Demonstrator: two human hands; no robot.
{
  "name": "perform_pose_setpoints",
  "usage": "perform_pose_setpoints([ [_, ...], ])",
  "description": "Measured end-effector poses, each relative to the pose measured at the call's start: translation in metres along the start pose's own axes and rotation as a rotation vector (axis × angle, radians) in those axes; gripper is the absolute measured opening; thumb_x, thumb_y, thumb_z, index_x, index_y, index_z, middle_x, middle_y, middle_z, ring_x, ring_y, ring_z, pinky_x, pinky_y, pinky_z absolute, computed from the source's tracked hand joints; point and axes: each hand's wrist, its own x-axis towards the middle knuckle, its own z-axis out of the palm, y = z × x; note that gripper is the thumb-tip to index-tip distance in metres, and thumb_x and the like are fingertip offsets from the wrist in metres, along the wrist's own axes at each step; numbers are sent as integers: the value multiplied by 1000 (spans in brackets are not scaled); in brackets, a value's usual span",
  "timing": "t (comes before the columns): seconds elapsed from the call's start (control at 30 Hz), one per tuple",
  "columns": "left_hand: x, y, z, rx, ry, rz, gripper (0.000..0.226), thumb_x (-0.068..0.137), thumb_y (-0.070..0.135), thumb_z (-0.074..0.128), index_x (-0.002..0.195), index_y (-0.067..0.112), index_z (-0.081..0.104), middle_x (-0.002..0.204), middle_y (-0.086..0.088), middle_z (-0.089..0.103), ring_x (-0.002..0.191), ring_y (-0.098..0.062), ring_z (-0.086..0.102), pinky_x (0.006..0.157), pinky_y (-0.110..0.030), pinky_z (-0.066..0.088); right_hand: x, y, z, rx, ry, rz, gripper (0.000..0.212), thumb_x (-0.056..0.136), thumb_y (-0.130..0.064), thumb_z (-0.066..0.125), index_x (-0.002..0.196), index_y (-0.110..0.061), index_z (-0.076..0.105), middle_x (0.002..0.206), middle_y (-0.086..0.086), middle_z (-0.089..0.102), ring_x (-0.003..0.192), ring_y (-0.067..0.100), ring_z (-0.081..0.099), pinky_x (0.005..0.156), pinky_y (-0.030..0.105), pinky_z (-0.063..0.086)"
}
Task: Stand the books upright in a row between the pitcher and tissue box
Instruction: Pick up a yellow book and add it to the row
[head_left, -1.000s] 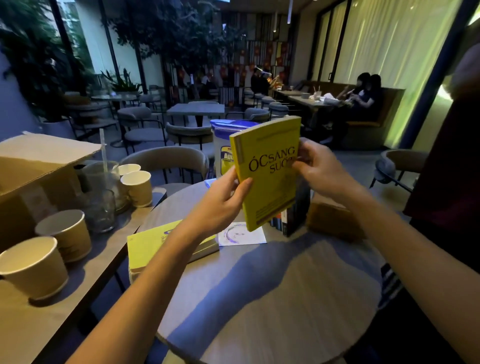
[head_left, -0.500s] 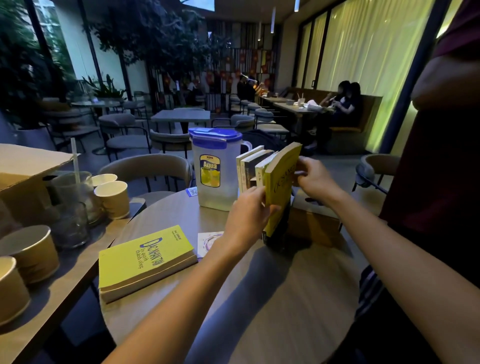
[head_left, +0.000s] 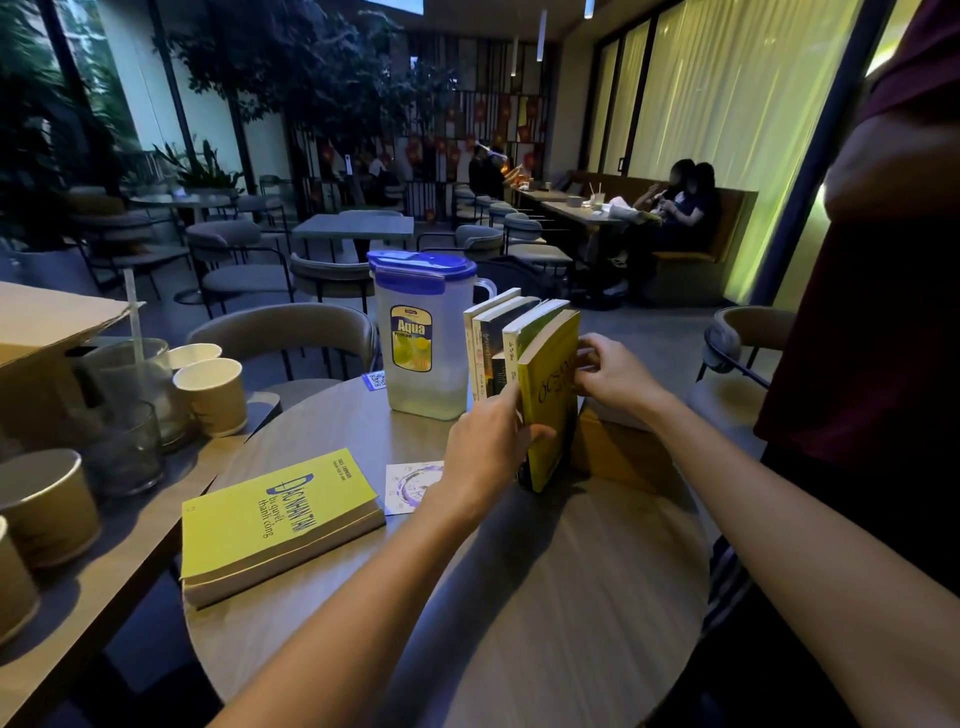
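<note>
A clear pitcher (head_left: 422, 338) with a blue lid stands at the far side of the round table (head_left: 545, 597). Right of it three books (head_left: 498, 338) stand upright in a row. A yellow book (head_left: 550, 395) stands at the right end of the row, leaning slightly. My left hand (head_left: 488, 447) grips its lower spine edge; my right hand (head_left: 613, 374) holds its upper right side. The brown tissue box (head_left: 618, 452) lies just right of the row, partly hidden by my right arm. Another yellow book (head_left: 275, 525) lies flat at the table's left.
A white coaster card (head_left: 410, 486) lies near the flat book. On the left side table (head_left: 104, 571) stand several paper cups (head_left: 210, 395), glasses (head_left: 124, 447) and a cardboard box (head_left: 41, 322). A person in dark red (head_left: 883, 312) stands at right. A chair (head_left: 291, 338) is behind the table.
The yellow book went from held up facing me to standing at the right end of the row, next to the tissue box. Both hands stayed on it.
</note>
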Motion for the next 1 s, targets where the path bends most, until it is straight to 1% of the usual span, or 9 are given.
perform_pose_setpoints([
  [0.1, 0, -3, -9, -3, 51, 16, 38, 89, 44, 67, 114, 16, 59, 98, -4, 73, 84, -22, 71, 71, -43, 60, -2, -2, -3, 64, -1, -12, 52, 95, -9, 65, 142, -11, 45, 127, 12, 62, 118, 29, 62, 93, 41, 56],
  [0.17, 4, -5, -19, -23, 117, 26, 31, 90, 39, 68, 105, 15, 57, 93, -2, 70, 78, -20, 68, 66, -41, 60, -5, -6, -6, 86, 10, -62, 58, 93, -14, 70, 144, -15, 42, 125, 7, 60, 114, 25, 63, 84, 31, 57],
  [0.23, 10, -5, -30, -43, 172, 57, 36, 88, 33, 72, 115, 19, 53, 101, -1, 67, 80, -17, 66, 67, -39, 60, -9, -12, -9, 48, 12, -145, 68, 90, -20, 74, 147, -20, 38, 133, 3, 54, 114, 22, 62, 79, 25, 55],
  [0.3, 16, -5, -39, -1, 210, 128, 57, 84, 29, 77, 132, 25, 46, 115, -2, 61, 91, -18, 64, 70, -37, 60, -12, -18, -10, -48, 17, -238, 77, 86, -28, 77, 150, -27, 35, 143, 2, 46, 116, 20, 59, 81, 24, 53],
  [0.4, 28, -6, -44, 188, 212, 217, 80, 78, 33, 82, 147, 23, 42, 137, -10, 50, 122, -27, 50, 91, -39, 52, -20, -29, -8, -154, 4, -359, 74, 83, -39, 78, 147, -25, 43, 149, -1, 41, 125, 15, 50, 97, 31, 51],
  [0.5, 39, -7, -47, 314, 126, 256, 77, 79, 33, 81, 147, 22, 45, 153, -15, 39, 142, -36, 32, 108, -51, 41, -26, -35, -1, -206, -37, -362, 77, 81, -47, 78, 147, -23, 45, 155, 1, 34, 137, 16, 40, 111, 39, 43],
  [0.6, 45, -8, -45, 323, 77, 268, 72, 80, 32, 79, 144, 24, 46, 156, -11, 38, 145, -36, 28, 111, -53, 39, -26, -33, 7, -250, -16, -333, 86, 79, -46, 80, 150, -24, 38, 162, 4, 25, 144, 23, 35, 114, 47, 41],
  [0.77, 50, -7, -45, 302, 86, 302, 63, 79, 35, 79, 135, 23, 53, 148, -6, 47, 138, -33, 35, 106, -49, 43, -24, -21, 19, -356, 44, -309, 96, 77, -48, 81, 153, -34, 24, 166, 0, 8, 145, 31, 35, 106, 52, 47],
  [1.0, 52, -6, -46, 266, 55, 328, 63, 79, 31, 80, 134, 17, 55, 140, -6, 55, 133, -32, 42, 104, -46, 45, -22, -14, 27, -350, 81, -315, 97, 78, -46, 81, 153, -32, 21, 168, 0, 5, 147, 33, 32, 108, 54, 41],
])
